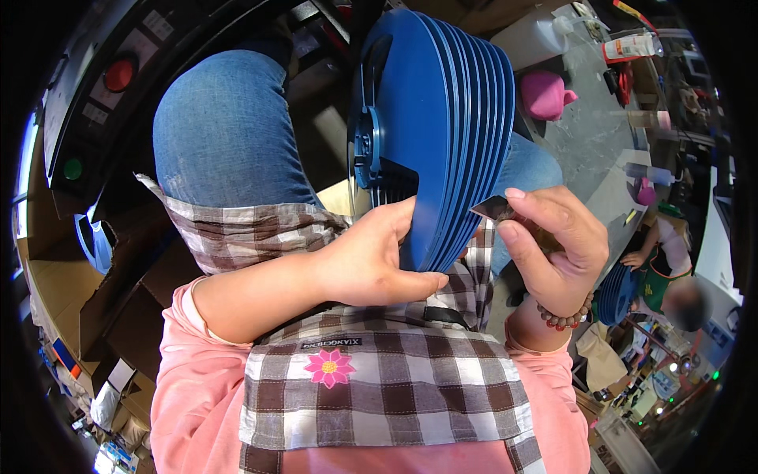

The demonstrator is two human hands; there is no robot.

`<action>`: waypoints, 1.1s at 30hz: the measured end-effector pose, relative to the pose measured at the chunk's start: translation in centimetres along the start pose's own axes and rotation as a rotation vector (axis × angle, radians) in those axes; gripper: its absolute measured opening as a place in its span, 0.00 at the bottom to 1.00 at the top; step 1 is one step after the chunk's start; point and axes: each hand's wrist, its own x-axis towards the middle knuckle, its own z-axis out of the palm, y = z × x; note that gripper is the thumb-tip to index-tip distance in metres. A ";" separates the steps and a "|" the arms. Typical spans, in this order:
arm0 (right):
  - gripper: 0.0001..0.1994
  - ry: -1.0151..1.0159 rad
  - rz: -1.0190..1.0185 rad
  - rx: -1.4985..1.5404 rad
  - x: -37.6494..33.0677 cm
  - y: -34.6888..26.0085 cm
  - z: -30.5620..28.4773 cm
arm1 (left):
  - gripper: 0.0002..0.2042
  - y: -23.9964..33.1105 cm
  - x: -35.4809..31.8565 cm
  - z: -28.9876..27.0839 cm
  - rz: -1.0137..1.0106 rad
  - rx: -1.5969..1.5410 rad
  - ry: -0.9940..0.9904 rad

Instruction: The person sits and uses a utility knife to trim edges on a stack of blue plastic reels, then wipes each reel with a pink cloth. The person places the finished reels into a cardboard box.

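My left hand (367, 261) is grasping the bottom of a stack of blue plastic reels (442, 142). My thumb lies along the near edge, and most of my other fingers are hidden by the reels. The stack is tipped up on its side, between my knees, up and to the right of my left hand. I can see lots of thin round rims in a row, and a hole with a hub on the big flat side. My right hand (560, 237) is pinching a small, dark, shiny, pointed piece (493, 208) between the thumb and a finger. Its tip is right by the rims, but I can't tell if it touches them. A bead bracelet (564, 320) is on my right wrist. Below my hands is my checked apron (379, 395), with a pink flower (329, 368) on it. Past my right hand, a pink cup (545, 96) and a white jug (533, 39) are on the grey table (596, 126). Farther right, another person (663, 268) is next to more blue reels (616, 294).
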 end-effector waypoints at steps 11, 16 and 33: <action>0.16 -0.039 -0.047 -0.138 0.5 -0.3 0.0 | 0.31 -0.2 -0.1 -0.3 -0.052 0.053 -0.040; 0.16 -0.196 -0.161 -0.152 0.5 -0.4 -0.5 | 0.26 0.4 -0.2 -0.1 -0.045 0.070 -0.024; 0.17 -0.032 -0.098 -0.066 0.5 0.0 0.0 | 0.25 -0.1 -0.2 -0.5 0.011 0.095 -0.076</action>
